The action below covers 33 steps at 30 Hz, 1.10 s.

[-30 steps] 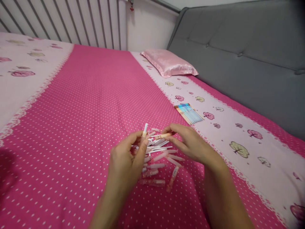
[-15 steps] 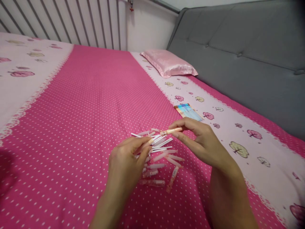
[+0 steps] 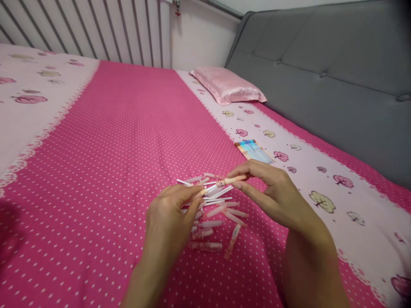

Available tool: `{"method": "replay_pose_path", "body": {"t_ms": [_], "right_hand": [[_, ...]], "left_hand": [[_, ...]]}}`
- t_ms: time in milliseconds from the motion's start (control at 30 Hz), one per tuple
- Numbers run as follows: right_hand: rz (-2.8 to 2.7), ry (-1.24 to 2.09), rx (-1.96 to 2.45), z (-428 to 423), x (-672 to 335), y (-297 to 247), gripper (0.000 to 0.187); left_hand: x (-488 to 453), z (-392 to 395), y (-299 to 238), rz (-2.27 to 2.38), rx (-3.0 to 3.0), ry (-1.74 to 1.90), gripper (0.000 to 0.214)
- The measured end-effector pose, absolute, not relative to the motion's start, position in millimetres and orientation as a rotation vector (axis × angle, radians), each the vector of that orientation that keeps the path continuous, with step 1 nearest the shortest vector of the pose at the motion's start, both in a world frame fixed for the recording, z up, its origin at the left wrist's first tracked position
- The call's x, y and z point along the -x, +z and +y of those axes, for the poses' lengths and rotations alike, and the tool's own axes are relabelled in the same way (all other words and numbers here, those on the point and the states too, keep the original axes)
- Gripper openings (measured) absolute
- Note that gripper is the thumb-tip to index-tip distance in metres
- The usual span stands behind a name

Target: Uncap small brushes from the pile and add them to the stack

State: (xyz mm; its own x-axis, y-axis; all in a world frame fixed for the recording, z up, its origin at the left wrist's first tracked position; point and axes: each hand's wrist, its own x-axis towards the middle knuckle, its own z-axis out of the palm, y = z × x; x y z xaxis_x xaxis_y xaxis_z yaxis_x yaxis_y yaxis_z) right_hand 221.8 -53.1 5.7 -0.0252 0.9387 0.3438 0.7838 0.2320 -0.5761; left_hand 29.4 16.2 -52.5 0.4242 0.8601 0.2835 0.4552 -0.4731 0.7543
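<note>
My left hand [image 3: 175, 209] pinches a cream-tipped pen piece [image 3: 203, 192] between thumb and fingers. A thin white tube [image 3: 211, 188] sticks out of it to the right. Between the thumb and forefinger of my right hand [image 3: 272, 190] is a pale orange pen barrel [image 3: 236, 179] with a patterned end. That end points left and meets or overlaps the white tube; whether the tube is inside it I cannot tell. Below and around both hands lie several loose white tubes [image 3: 221, 199], pink pen barrels [image 3: 236, 211] and clear patterned pieces [image 3: 205, 246], partly hidden by my left hand.
A flat set of blue-and-orange pens [image 3: 253, 150] lies beyond my right hand. Pink dotted bedding [image 3: 128, 141] spreads under everything. Farther back are a pink pillow [image 3: 227, 83], a grey padded headboard [image 3: 321, 64] and a white radiator [image 3: 96, 30].
The orange barrel in my right hand has moved slightly left and down, bringing its patterned end closer to the white tube. My left hand has hardly moved.
</note>
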Motion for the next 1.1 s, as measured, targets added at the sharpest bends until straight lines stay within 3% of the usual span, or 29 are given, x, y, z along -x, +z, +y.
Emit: {"method": "replay_pose_path", "body": {"t_ms": [1100], "right_hand": [[-1.906, 0.344, 1.542, -51.7, -210.2, 4.8, 0.012]], "left_hand": [[-30.0, 15.3, -56.2, 1.033, -2.071, 0.921, 0.018]]}}
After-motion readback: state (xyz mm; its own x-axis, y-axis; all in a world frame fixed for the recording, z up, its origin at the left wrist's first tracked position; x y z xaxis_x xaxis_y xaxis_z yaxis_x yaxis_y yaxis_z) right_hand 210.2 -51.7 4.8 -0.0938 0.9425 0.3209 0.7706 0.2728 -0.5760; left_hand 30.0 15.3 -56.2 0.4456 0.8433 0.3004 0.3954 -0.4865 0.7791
